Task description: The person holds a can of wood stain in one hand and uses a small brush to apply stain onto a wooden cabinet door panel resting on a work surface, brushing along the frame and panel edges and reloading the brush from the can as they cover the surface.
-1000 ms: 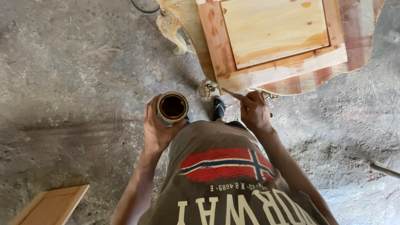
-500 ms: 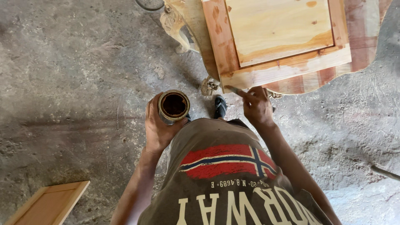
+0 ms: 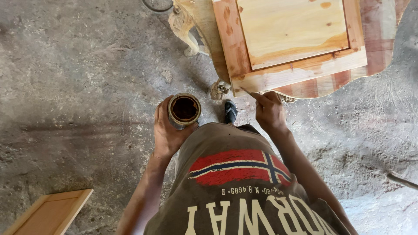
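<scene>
My left hand [image 3: 166, 130] grips a small round tin [image 3: 184, 110] filled with dark brown stain, held at belly height. My right hand [image 3: 269, 111] is closed on a thin brush handle [image 3: 247, 92] whose tip meets the near edge of a pale wooden cabinet door [image 3: 287, 39]. The door lies flat on a carved table [image 3: 379, 48] and carries reddish-brown stain patches along its frame; its centre panel is still pale wood.
Rough grey concrete floor [image 3: 78, 87] all round. Carved table legs [image 3: 185, 26] stand at top centre. A second wooden door panel [image 3: 52, 213] lies on the floor at bottom left. My dark shoe [image 3: 230, 112] shows under the table edge.
The view has shifted slightly, so the door sits lower and nearer in the frame. My right hand has edged left along the door's near edge with the brush. The tin stays held.
</scene>
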